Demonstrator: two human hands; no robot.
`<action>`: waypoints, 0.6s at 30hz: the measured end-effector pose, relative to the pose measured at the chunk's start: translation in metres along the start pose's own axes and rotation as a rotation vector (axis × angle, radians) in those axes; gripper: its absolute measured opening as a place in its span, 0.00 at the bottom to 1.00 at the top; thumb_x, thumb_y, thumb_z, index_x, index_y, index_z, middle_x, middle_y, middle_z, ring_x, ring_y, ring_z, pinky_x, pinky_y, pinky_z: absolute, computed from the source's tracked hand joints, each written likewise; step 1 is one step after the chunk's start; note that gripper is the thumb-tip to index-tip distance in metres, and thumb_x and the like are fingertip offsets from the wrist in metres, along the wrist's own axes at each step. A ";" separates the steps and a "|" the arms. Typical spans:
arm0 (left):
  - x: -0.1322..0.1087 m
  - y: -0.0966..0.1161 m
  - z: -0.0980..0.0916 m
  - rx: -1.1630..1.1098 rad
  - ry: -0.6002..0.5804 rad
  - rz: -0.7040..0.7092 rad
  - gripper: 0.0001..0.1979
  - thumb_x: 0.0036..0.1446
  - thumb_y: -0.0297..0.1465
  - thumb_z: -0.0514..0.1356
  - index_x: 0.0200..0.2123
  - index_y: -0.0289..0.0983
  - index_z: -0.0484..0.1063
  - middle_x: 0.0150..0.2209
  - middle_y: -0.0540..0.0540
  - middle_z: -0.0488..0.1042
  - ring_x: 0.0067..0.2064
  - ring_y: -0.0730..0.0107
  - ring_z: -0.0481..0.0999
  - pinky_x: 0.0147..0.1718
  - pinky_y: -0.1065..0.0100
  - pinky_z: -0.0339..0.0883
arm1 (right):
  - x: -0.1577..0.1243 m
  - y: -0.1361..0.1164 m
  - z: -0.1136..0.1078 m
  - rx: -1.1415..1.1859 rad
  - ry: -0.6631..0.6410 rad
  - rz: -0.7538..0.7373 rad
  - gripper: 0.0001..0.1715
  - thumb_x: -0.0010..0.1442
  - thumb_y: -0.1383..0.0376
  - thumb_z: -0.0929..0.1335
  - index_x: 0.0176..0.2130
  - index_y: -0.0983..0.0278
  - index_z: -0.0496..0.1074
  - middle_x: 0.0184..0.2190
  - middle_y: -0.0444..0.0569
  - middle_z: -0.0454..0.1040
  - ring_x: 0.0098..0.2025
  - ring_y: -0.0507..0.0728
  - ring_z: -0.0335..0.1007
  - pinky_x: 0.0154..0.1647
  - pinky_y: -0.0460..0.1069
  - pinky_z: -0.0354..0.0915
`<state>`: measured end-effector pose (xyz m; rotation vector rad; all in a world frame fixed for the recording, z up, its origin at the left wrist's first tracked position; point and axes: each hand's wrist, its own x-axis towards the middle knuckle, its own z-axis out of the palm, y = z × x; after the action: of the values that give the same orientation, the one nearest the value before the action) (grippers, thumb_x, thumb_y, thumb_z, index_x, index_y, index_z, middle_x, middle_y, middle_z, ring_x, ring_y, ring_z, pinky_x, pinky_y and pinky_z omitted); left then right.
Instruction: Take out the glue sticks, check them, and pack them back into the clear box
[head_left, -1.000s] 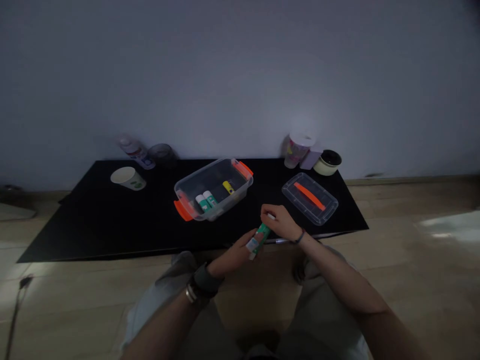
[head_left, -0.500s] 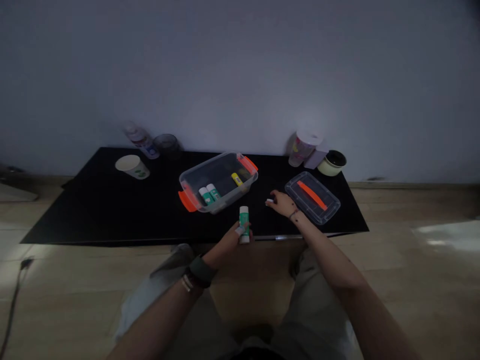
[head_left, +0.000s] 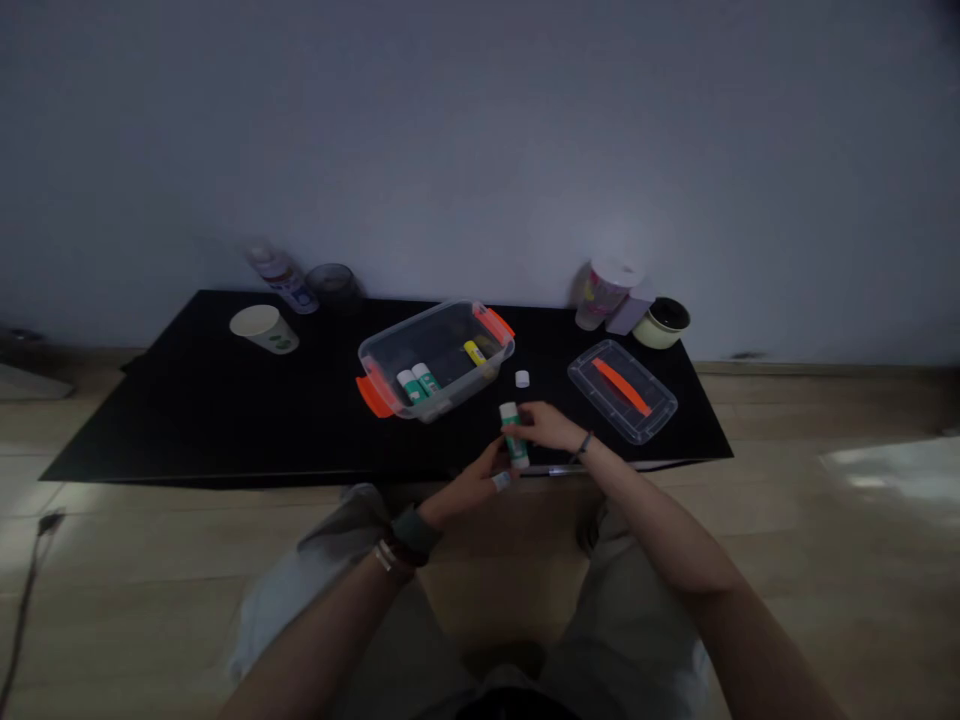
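Glue stick (head_left: 513, 436) tilted over the table (head_left: 187, 430) edge, gripped by right hand (head_left: 547, 426) fingers; left hand (head_left: 471, 484) just below, contact hard to make out. White cap (head_left: 522, 378) lies near clear bin (head_left: 420, 325).

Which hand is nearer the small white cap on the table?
Right. The right hand sits just below the white cap; the left hand is farther off, lower and leftward.

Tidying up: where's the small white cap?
In the head view, the small white cap lies on the black table, right of the clear box, above the glue stick in the right hand.
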<state>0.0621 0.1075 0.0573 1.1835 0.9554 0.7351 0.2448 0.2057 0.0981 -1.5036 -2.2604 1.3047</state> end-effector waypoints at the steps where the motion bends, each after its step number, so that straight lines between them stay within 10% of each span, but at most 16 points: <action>1: -0.001 0.004 0.001 -0.022 -0.010 -0.039 0.36 0.57 0.39 0.65 0.66 0.38 0.57 0.59 0.33 0.70 0.59 0.55 0.72 0.57 0.50 0.65 | 0.002 0.007 -0.010 -0.035 0.073 0.051 0.21 0.63 0.50 0.70 0.42 0.66 0.75 0.35 0.49 0.79 0.34 0.53 0.74 0.32 0.45 0.63; 5: -0.007 0.017 0.003 0.025 -0.033 -0.132 0.30 0.60 0.38 0.63 0.63 0.39 0.62 0.60 0.33 0.70 0.60 0.56 0.71 0.58 0.51 0.64 | 0.009 0.038 -0.048 -0.393 0.398 0.331 0.26 0.63 0.49 0.69 0.49 0.67 0.74 0.42 0.60 0.79 0.45 0.61 0.76 0.41 0.49 0.65; 11: -0.015 0.033 0.006 0.060 -0.125 -0.103 0.22 0.59 0.39 0.63 0.54 0.38 0.71 0.54 0.38 0.75 0.55 0.59 0.74 0.55 0.55 0.66 | 0.016 0.057 -0.055 -0.552 0.382 0.450 0.23 0.66 0.52 0.66 0.51 0.66 0.72 0.46 0.64 0.77 0.48 0.65 0.75 0.43 0.52 0.65; 18: -0.023 0.055 0.009 -0.002 -0.162 -0.073 0.20 0.60 0.43 0.63 0.50 0.38 0.73 0.50 0.41 0.76 0.51 0.61 0.74 0.53 0.58 0.65 | 0.031 -0.042 -0.059 -0.350 0.642 -0.212 0.15 0.69 0.61 0.62 0.48 0.65 0.72 0.43 0.56 0.76 0.44 0.59 0.72 0.48 0.52 0.66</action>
<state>0.0611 0.0969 0.1162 1.1812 0.8580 0.5730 0.2313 0.2592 0.1543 -1.4443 -2.1743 0.3005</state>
